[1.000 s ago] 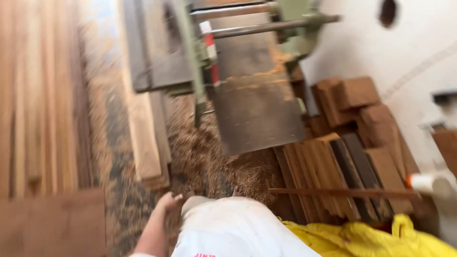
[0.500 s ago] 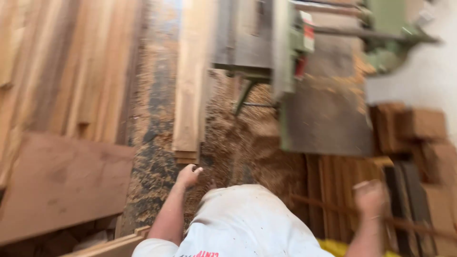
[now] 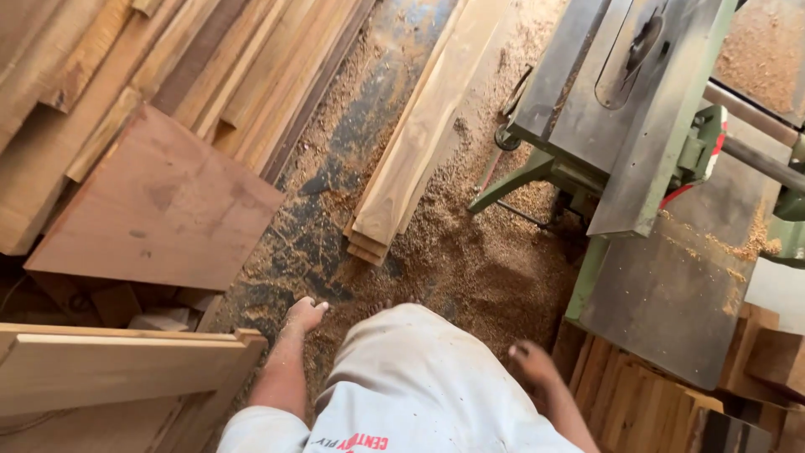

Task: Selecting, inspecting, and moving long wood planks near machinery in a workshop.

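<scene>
Hanging empty at the person's sides, left hand and right hand curl loosely, fingers holding nothing, above the sawdust-strewn floor near stacked pale wooden planks.

Floor under you is dark, mostly buried in sawdust. A short stack of pale planks lies straight on it, running away from you. Left, long boards lie side by side, a flat square panel resting over their near ends. Right, green table saw stands on the floor, short wood blocks piled by its base.
</scene>
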